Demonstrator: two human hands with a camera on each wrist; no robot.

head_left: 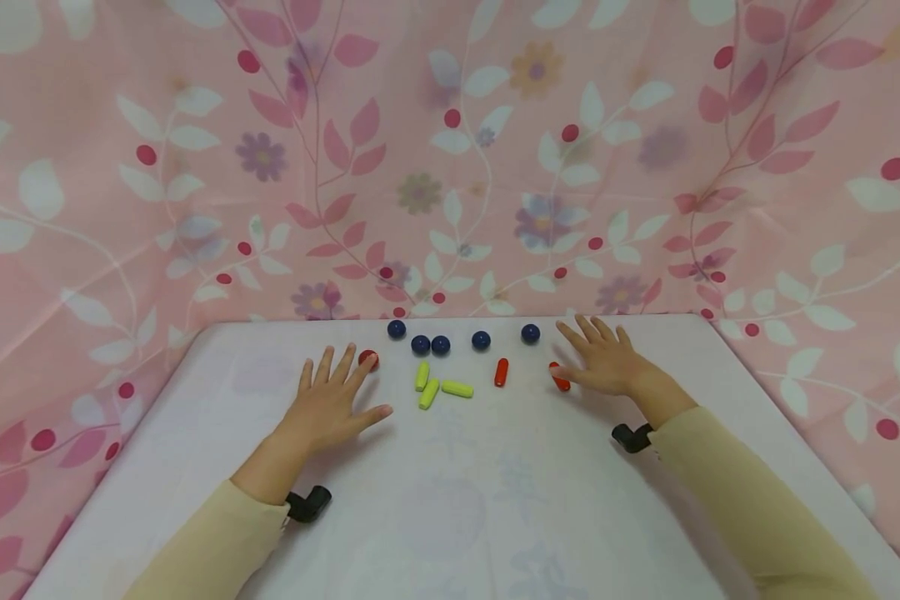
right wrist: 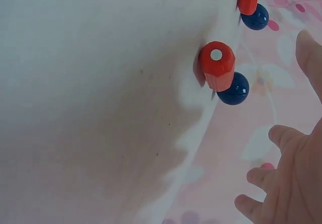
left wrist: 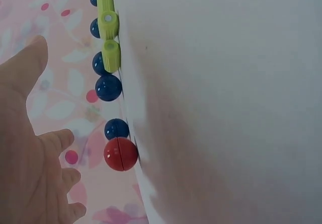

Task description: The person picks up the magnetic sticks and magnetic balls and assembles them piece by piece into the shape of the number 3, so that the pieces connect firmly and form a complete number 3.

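Observation:
My left hand (head_left: pixel 328 407) is held over the table with its fingers spread, palm down and holding nothing. Its index fingertip overlaps a red ball (head_left: pixel 367 359) in the head view; the left wrist view shows the ball (left wrist: pixel 121 154) apart from the fingers. Several yellow-green ridged sticks (head_left: pixel 457 388) lie right of that hand. My right hand (head_left: pixel 603 360) hovers likewise, fingers spread, its thumb overlapping a short red stick (head_left: pixel 560 377). A second red stick (head_left: pixel 502 372) lies further left. Behind them, several dark blue balls (head_left: pixel 481 340) are strung along the far side.
The white-covered table (head_left: pixel 450 517) ends at a pink curtain (head_left: pixel 450 167) with leaves and flowers, hanging at the back and sides. Small black devices are strapped at the left wrist (head_left: pixel 309 504) and the right wrist (head_left: pixel 632 438).

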